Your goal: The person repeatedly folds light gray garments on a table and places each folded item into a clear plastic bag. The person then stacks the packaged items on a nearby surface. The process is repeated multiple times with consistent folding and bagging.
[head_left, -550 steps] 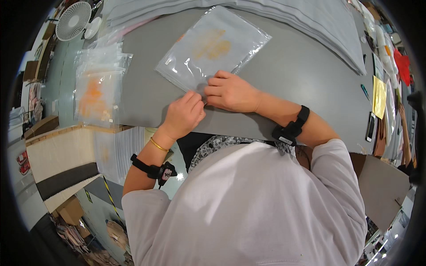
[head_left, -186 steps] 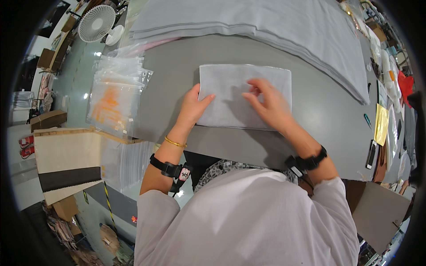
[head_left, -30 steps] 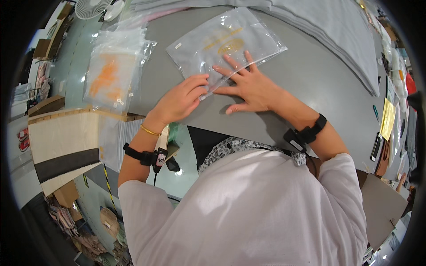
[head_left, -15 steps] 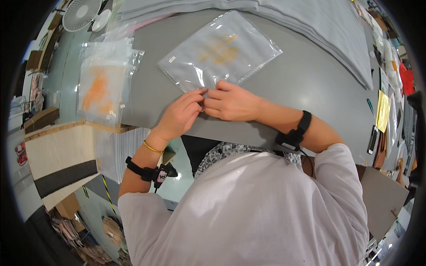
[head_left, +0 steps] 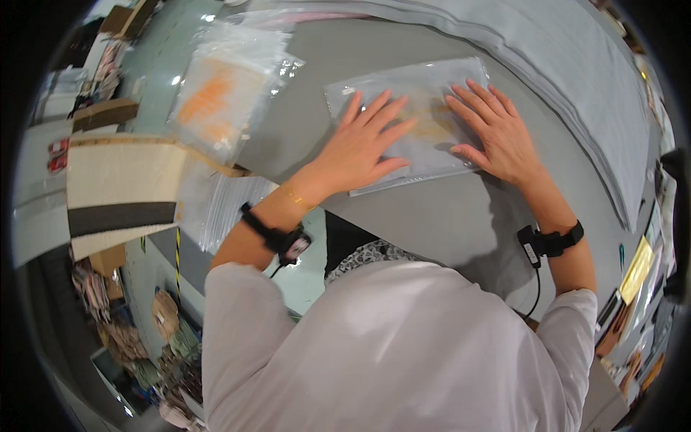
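A clear plastic bag [head_left: 432, 162] with folded grey cloth inside lies flat on the grey table [head_left: 425, 212]. Yellowish print shows on its middle. My left hand [head_left: 366, 142] rests over the bag's left part, fingers spread. On its right part lies my right hand [head_left: 497, 135], also flat with the fingers apart. Neither hand grips anything. Beyond the bag, a stack of grey cloth [head_left: 554, 79] runs along the table's far and right side.
Several clear bags with orange print [head_left: 216, 101] lie in a pile at the left. A box [head_left: 122, 176] beside the table's left edge stands near many packed clear sleeves [head_left: 227, 209]. A yellow sheet [head_left: 637, 270] lies at the right edge.
Both hands have let go of the bag's near edge and spread flat on top of it. The bag has turned to lie straighter. The whole view has shifted.
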Motion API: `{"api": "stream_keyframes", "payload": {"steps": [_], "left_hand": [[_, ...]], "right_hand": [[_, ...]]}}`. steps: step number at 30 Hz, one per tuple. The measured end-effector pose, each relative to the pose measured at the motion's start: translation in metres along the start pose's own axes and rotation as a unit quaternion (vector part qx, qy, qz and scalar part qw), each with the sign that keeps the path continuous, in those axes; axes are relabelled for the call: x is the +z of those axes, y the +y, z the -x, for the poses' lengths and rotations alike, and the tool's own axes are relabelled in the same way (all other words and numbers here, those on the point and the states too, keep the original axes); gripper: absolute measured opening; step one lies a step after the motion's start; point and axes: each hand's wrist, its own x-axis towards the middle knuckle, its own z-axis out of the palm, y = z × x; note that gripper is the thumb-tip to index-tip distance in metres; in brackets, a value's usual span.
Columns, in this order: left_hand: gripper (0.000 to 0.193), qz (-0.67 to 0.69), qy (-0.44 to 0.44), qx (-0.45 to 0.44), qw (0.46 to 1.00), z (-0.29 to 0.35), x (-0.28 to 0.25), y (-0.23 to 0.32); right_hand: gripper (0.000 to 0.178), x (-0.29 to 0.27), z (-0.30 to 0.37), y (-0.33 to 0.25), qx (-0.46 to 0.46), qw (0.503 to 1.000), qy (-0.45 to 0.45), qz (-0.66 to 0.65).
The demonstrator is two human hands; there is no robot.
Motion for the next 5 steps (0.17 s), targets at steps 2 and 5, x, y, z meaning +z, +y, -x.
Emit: {"api": "stream_keyframes", "payload": {"steps": [2, 5], "left_hand": [[0.077, -0.043, 0.016, -0.039, 0.998, -0.020, 0.009, 0.001], [0.074, -0.086, 0.017, -0.088, 0.992, 0.000, -0.001, -0.009]], "right_hand": [[0.080, 0.017, -0.026, -0.005, -0.011, 0.999, 0.013, 0.049], [0.089, 0.021, -0.040, -0.009, 0.050, 0.997, -0.057, 0.034]]}}
